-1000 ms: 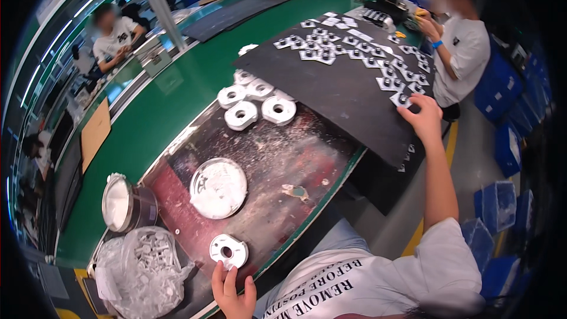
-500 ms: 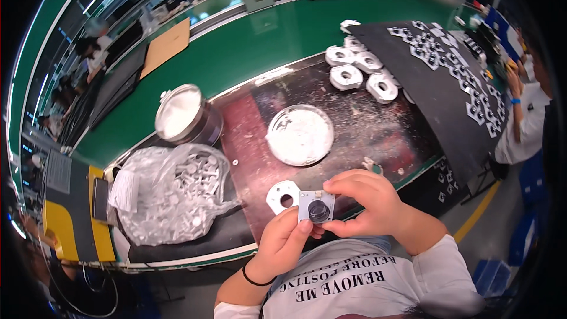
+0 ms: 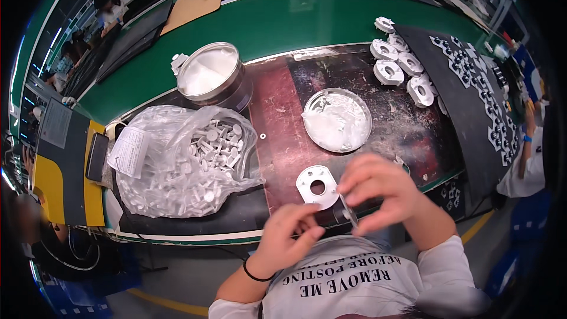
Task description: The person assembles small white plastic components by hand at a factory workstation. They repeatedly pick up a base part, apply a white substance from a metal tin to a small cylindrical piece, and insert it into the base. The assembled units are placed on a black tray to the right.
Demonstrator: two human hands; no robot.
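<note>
At the left end of the work area, a large crumpled bag of clear plastic sits open toward the right, full of small white plastic pins with round flat heads; a printed white paper slip lies against its left side. Just behind the bag, a deep round metal tin leans toward the person and holds a smooth white substance. Next comes the person's left hand, low at the near edge of the worn red-and-black worktop, its fingers loosely bent and the thumb held apart from them. Its fingertips reach the near edge of a flat white disc with a central hole; whether they touch it cannot be told. Beyond the disc, a shallow round silver dish contains white paste, smeared unevenly. Just right of the disc, a thin pale board stands nearly edge-on, pinched between the thumb and fingers of the right hand, which is blurred and arches over from the right. Farther right, thick white holed discs cluster beside a black sheet bearing rows of small white boards with dark round lenses.
</note>
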